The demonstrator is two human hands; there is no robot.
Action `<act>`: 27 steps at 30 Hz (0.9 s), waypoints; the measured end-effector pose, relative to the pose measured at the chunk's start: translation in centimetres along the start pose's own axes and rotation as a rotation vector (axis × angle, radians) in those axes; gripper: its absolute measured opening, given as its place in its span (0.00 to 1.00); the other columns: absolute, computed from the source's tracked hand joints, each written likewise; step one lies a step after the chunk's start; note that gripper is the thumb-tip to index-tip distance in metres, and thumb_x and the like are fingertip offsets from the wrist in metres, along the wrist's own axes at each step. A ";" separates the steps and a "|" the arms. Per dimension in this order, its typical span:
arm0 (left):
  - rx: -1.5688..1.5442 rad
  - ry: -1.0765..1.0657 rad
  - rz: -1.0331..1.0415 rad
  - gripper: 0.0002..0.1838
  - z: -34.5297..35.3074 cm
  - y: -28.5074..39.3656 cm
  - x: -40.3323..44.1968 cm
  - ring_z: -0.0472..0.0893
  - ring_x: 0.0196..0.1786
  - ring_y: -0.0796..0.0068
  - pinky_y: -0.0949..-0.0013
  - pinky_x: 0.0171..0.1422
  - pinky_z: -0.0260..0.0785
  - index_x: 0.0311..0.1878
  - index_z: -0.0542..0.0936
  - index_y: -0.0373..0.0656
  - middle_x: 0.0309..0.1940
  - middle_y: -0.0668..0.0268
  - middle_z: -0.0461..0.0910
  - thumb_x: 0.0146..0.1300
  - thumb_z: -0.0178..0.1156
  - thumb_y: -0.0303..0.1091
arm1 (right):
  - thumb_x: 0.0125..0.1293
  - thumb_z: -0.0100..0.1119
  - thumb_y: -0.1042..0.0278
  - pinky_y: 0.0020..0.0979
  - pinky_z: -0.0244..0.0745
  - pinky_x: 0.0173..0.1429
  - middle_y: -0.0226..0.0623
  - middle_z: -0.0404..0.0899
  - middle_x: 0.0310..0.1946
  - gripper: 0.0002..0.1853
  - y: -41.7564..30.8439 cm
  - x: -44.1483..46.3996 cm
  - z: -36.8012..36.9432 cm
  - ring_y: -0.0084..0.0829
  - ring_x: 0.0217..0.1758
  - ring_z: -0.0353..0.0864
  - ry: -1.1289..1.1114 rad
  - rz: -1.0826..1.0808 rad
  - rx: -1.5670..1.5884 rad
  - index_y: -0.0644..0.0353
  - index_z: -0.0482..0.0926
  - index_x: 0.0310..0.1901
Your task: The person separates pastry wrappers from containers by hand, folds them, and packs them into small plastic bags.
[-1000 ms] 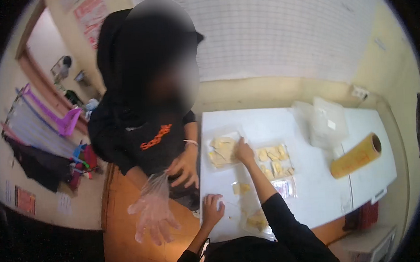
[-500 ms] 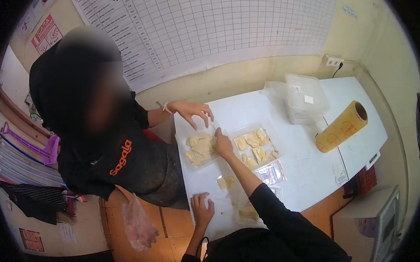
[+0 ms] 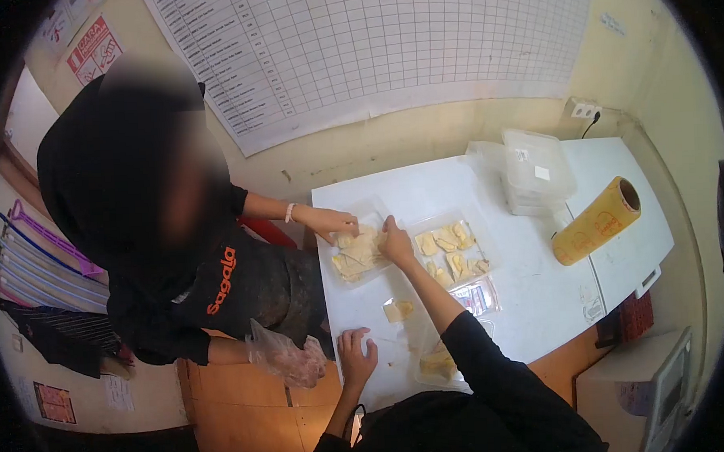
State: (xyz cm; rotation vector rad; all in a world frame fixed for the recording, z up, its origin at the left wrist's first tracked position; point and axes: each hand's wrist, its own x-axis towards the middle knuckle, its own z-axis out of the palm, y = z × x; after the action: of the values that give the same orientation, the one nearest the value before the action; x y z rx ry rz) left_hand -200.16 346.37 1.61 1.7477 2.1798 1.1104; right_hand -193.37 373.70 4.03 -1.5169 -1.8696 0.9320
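Left hand [image 3: 355, 364]: one, resting on the edge of the white table [image 3: 535, 299], fingers loosely parted, nothing seen in them
Gloved co-worker's hand [image 3: 299, 364]: one, in clear plastic, left of the left fingers
Near tub [image 3: 439, 366]: one, right of the left fingers, partly covered by the right sleeve [image 3: 486, 354]; contents uncountable
Yellow slice [image 3: 398, 310]: one, between the two hands
Right hand [image 3: 396, 245]: one, fingertips at the left tub's right side; whether they pinch anything cannot be told
Left tub [image 3: 369, 209]: one, just left of the right fingertips, pale pieces overlapping
Bare co-worker's hand [image 3: 329, 220]: one, over that tub, facing the right fingertips, blocking part of the view
Right tub [image 3: 482, 241]: one, right of the right fingers, roughly six pieces, two rows
Film roll [image 3: 596, 222]: one, well right of the right fingers
Stacked containers [image 3: 541, 166]: beyond the right fingers, number unclear
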 end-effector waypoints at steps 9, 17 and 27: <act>-0.005 0.009 -0.014 0.13 -0.1 0.1 0.0 0.71 0.45 0.54 0.54 0.52 0.64 0.43 0.76 0.42 0.38 0.57 0.71 0.52 0.57 0.27 | 0.51 0.61 0.72 0.35 0.76 0.32 0.45 0.79 0.22 0.12 -0.3 2.7 -3.4 0.39 0.27 0.82 0.038 -0.172 0.138 0.60 0.74 0.38; -0.028 0.022 0.010 0.13 -0.1 0.0 0.2 0.71 0.44 0.53 0.55 0.51 0.63 0.42 0.76 0.42 0.37 0.56 0.71 0.51 0.57 0.26 | 0.45 0.61 0.77 0.25 0.77 0.33 0.36 0.83 0.21 0.04 2.5 0.0 -17.6 0.24 0.24 0.83 -0.079 -0.131 0.182 0.63 0.82 0.26; -0.009 0.012 0.037 0.13 -0.2 0.2 0.3 0.71 0.43 0.54 0.55 0.50 0.63 0.41 0.76 0.41 0.37 0.57 0.71 0.50 0.58 0.25 | 0.41 0.64 0.76 0.30 0.77 0.35 0.38 0.83 0.23 0.08 9.2 -3.9 -17.9 0.31 0.28 0.84 -0.306 -0.005 -0.137 0.61 0.82 0.28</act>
State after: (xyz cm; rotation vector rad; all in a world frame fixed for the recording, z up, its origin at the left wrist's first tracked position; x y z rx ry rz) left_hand -200.17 346.59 1.95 1.7894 2.1549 1.1402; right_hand -173.15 374.05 7.58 -1.5151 -2.1900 1.1053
